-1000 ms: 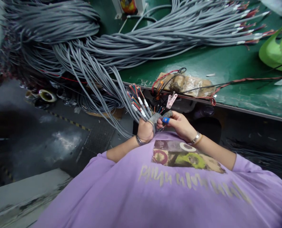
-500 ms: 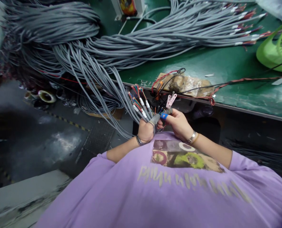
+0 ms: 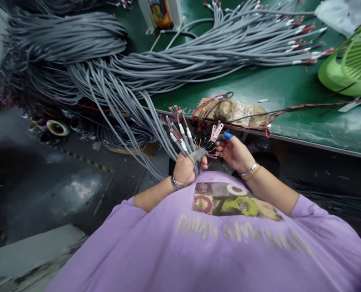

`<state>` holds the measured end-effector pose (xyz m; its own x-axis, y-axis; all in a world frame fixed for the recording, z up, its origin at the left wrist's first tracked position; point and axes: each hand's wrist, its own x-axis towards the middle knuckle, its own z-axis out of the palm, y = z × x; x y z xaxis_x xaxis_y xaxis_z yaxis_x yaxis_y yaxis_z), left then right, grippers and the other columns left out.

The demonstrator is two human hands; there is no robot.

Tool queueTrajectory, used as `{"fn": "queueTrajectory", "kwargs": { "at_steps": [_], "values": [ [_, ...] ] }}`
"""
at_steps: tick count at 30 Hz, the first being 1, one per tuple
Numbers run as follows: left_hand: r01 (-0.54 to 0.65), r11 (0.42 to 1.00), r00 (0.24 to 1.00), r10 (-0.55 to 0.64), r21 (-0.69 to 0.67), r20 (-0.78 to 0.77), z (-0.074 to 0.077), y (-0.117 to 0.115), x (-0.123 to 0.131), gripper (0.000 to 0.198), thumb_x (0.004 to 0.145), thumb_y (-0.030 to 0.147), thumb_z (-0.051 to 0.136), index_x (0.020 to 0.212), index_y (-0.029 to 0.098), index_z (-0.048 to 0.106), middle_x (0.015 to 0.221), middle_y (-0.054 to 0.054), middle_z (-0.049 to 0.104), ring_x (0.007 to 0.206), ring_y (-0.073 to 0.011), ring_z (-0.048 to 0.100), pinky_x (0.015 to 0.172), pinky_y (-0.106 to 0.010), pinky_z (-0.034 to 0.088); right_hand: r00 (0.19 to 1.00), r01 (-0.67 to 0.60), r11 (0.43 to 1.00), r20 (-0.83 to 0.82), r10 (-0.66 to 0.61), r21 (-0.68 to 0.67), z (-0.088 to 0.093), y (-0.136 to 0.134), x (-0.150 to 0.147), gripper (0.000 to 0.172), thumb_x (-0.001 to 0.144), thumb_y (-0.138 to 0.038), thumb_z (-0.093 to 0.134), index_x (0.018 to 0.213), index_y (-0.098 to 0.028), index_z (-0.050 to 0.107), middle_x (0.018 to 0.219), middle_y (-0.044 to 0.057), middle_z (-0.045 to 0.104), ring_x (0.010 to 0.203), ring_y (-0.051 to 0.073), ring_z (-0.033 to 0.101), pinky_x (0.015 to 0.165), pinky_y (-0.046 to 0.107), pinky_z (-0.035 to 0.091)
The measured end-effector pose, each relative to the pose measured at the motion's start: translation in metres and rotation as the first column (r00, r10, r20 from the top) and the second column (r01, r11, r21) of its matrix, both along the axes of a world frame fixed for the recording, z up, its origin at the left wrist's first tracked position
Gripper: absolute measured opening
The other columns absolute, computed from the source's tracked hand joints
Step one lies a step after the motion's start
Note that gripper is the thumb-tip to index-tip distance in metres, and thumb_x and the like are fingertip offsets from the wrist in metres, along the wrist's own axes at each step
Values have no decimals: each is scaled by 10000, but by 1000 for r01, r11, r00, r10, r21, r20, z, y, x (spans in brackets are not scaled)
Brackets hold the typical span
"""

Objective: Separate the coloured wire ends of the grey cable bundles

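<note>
My left hand [image 3: 186,168] is closed in a fist around a bunch of grey cables [image 3: 180,140], whose stripped ends fan out into thin coloured wires with white sleeves. Grey tape wraps the left forefinger. My right hand [image 3: 235,152] is just to the right, fingers partly spread, a blue cap on one fingertip. It touches the fine coloured wires [image 3: 209,148] fanning from the bunch, and I cannot see it gripping any. A pink clip [image 3: 216,130] hangs at the bench edge just above both hands.
A green workbench [image 3: 290,87] carries a long heap of grey cables [image 3: 183,61] spilling over its left edge to the floor. A green fan [image 3: 351,65] sits at the right. A taped brown pad with red and black wires [image 3: 235,109] lies at the bench edge.
My right hand has come off the pinch beside the left forefinger, moved right and up, and its fingers have spread. The left hand holds the bunch as before.
</note>
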<state>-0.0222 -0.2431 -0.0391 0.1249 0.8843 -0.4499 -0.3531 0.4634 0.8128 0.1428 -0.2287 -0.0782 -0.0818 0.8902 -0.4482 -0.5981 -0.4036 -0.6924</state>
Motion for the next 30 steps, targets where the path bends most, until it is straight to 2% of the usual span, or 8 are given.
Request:
{"fn": "queueTrajectory", "kwargs": {
  "at_steps": [3, 6, 13, 19, 25, 30],
  "values": [
    [52, 999, 999, -51, -11, 12, 6, 1, 6, 360, 565, 413, 844, 661, 144, 625, 508, 12, 610, 409, -84, 534, 425, -208, 451, 999, -33, 999, -26, 33, -4, 4, 18, 1, 479, 758, -667, 717, 799, -193, 660, 706, 11, 659, 560, 104, 540, 540, 242, 469],
    [75, 997, 997, -75, -7, 16, 6, 4, 13, 359, 564, 413, 840, 663, 145, 622, 513, 12, 614, 410, -86, 537, 429, -212, 462, 999, -41, 998, -28, 42, 39, 11, 29, -5, 554, 782, -745, 654, 833, -193, 666, 686, 14, 654, 549, 114, 540, 517, 249, 452],
    [68, 998, 998, -68, 3, -4, -2, 7, 17, 355, 589, 422, 827, 684, 159, 609, 522, 18, 614, 421, -90, 545, 453, -223, 473, 998, -28, 996, -47, 32, 81, 17, 28, -12, 597, 737, -800, 649, 831, -211, 651, 659, 15, 661, 602, 162, 610, 548, 288, 464],
    [103, 995, 994, -103, 8, -25, -7, 8, 17, 344, 610, 426, 807, 645, 165, 586, 526, 9, 625, 425, -96, 558, 438, -215, 444, 994, -94, 989, -53, 100, 111, 23, 27, -13, 598, 723, -804, 659, 886, -229, 659, 592, 2, 649, 614, 195, 638, 556, 318, 471],
    [113, 994, 992, -114, -10, -54, -9, 9, 18, 337, 610, 421, 804, 643, 163, 590, 520, 17, 609, 423, -86, 546, 441, -209, 440, 996, -49, 992, -71, 57, 113, 25, 27, -16, 568, 736, -781, 673, 902, -239, 644, 605, -9, 645, 635, 196, 637, 570, 324, 483],
    [111, 994, 992, -112, -18, -52, -8, 7, 18, 344, 595, 427, 807, 623, 158, 594, 521, 8, 612, 416, -89, 544, 432, -214, 438, 995, -99, 986, 24, 97, 132, 23, 27, -17, 587, 755, -817, 614, 896, -247, 636, 615, 4, 632, 621, 193, 614, 549, 319, 466]
  ]
}}
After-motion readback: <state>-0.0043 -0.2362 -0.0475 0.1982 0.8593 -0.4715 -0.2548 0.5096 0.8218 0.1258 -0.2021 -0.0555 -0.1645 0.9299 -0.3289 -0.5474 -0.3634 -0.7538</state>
